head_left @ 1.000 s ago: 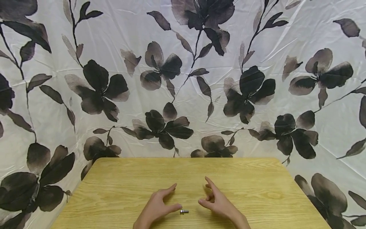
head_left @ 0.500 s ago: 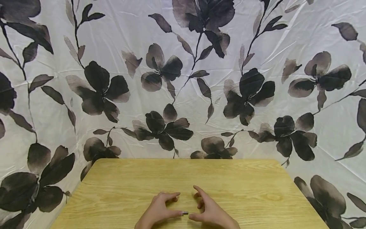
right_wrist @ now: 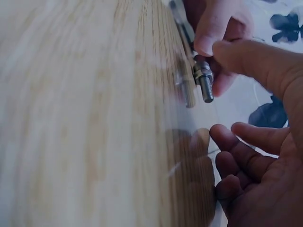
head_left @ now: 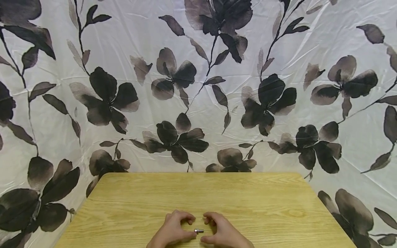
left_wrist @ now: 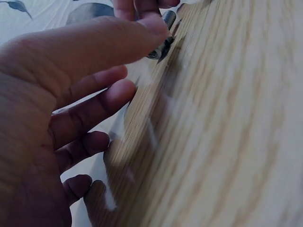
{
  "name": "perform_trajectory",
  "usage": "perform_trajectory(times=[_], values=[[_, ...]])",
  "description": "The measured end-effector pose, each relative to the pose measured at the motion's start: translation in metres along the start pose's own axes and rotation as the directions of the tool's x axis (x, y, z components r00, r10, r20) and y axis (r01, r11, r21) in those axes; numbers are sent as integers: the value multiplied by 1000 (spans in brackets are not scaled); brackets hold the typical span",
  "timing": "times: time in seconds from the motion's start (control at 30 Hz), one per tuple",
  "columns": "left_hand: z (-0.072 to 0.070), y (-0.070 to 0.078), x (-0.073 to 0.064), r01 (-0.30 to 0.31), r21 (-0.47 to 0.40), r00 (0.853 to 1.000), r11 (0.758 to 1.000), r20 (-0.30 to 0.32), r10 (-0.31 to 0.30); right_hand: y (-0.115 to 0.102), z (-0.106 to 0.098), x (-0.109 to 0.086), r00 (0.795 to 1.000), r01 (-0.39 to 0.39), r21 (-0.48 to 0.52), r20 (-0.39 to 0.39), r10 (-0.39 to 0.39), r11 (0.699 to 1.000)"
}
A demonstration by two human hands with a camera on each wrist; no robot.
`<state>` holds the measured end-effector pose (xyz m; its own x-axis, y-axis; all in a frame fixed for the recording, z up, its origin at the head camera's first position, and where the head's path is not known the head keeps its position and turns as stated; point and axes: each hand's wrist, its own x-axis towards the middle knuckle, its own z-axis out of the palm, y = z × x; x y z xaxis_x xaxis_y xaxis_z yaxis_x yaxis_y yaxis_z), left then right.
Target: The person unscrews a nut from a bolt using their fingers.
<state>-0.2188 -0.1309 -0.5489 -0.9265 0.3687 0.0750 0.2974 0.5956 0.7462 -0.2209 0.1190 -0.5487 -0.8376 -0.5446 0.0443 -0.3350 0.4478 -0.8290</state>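
A small metal bolt [head_left: 200, 231] lies on its side on the wooden table, its threaded end towards the right. In the right wrist view a nut or collar [right_wrist: 202, 72] sits round its shank. My left hand [head_left: 172, 229] is at the bolt's left end, thumb tip beside the head; whether it touches cannot be told. Its curved fingers stand apart from the thumb. Just right of the bolt, my right hand [head_left: 224, 230] has curved fingers and a separate thumb, with nothing between them. The left thumb hides part of the bolt in the left wrist view.
The pale wood-grain table [head_left: 198, 189] has rounded far corners. A white cloth [head_left: 217, 103] printed with dark flowers hangs behind it and along both sides. The table surface reflects the hands in the right wrist view.
My right hand has come leftwards and down, close to the bolt, and its fingers have curved more. The left fingers have curved in too. The bolt has hardly shifted.
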Motion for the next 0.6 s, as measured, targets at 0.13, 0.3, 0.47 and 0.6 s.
perform_trajectory(times=[0.13,0.3,0.47,0.6], values=[[0,3,-1,30,-41,999,999,26,-29,0,0,3,1000,-20,27,17,19,999],[0,4,-1,18,-21,1000,1000,21,-18,0,1,6,999,-35,58,36,33,998],[0,4,0,3,4,1000,1000,18,-4,0,3,6,1000,-12,32,6,12,999],[3,4,1,11,11,1000,1000,23,-11,0,6,6,1000,-6,11,-21,6,1000]])
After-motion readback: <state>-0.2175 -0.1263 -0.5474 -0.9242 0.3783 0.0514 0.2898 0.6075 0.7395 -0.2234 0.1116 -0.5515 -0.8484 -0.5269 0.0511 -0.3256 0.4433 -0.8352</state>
